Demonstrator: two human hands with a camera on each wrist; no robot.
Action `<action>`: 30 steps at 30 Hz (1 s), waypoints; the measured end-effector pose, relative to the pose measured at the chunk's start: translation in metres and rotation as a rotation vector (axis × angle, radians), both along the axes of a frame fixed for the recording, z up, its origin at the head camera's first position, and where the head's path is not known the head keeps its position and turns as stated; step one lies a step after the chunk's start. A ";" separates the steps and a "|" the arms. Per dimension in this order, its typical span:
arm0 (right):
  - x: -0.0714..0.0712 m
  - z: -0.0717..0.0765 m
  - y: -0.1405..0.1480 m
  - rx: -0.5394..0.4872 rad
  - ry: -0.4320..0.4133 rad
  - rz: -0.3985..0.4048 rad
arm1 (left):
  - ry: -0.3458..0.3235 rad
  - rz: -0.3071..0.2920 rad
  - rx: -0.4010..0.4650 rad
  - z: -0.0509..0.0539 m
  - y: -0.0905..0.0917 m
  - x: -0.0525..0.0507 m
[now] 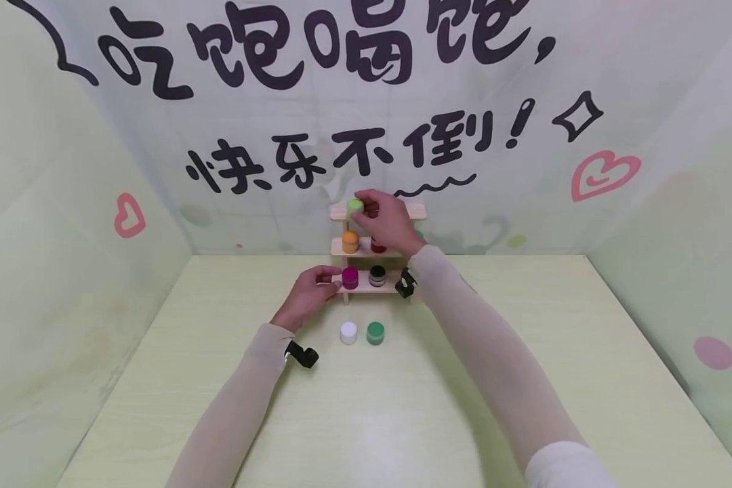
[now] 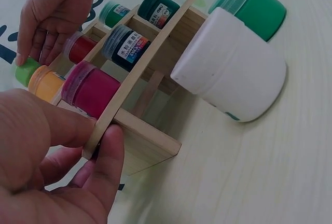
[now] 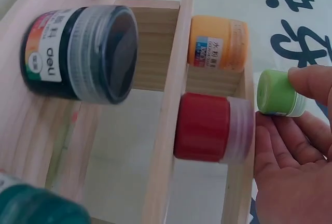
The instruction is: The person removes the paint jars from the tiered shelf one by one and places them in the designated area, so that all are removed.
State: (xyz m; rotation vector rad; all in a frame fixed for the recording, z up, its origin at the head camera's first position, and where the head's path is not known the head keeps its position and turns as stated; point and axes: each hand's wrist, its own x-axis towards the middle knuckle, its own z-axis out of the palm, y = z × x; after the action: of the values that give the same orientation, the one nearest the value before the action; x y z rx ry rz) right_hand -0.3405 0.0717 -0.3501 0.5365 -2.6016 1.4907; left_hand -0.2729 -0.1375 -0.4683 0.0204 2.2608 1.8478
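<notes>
Right hand (image 1: 387, 220) pinched light-green jar (image 1: 355, 207) by sides, likely keeping underside (image 3: 266, 95) free, at left end of top tier (image 1: 417, 211). Left hand (image 1: 310, 291) pinched end of bottom shelf (image 1: 372, 289), apparently steadying rack (image 2: 150, 133).

two jars (image 1: 348, 333) before the rack (image 1: 362, 289), other jars (image 1: 350, 242) on its shelves (image 1: 364, 250)

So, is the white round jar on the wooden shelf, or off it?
Off. The white round jar stands on the pale table in front of the wooden shelf, beside a green round jar.
</notes>
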 end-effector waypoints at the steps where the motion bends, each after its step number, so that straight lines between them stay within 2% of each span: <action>1: 0.001 0.000 0.002 -0.006 -0.005 -0.003 | 0.001 0.001 -0.001 0.000 0.000 0.000; 9: 0.020 -0.003 0.016 -0.019 -0.006 -0.035 | 0.008 0.001 -0.003 -0.003 0.001 -0.002; 15: 0.031 -0.013 0.025 -0.074 0.002 -0.005 | -0.004 0.004 -0.020 -0.003 0.000 -0.002; 22: 0.048 -0.022 0.032 -0.091 0.038 -0.001 | -0.019 0.009 -0.010 -0.001 0.001 -0.001; 30: 0.065 -0.034 0.041 -0.115 0.071 0.043 | -0.030 0.014 -0.001 0.000 0.001 -0.001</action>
State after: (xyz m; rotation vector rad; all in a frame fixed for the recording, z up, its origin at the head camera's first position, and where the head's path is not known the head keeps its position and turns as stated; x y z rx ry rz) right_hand -0.2755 0.1126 -0.3844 0.6245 -2.4481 1.5922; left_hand -0.2740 -0.1368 -0.4685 -0.0233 2.2473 1.8417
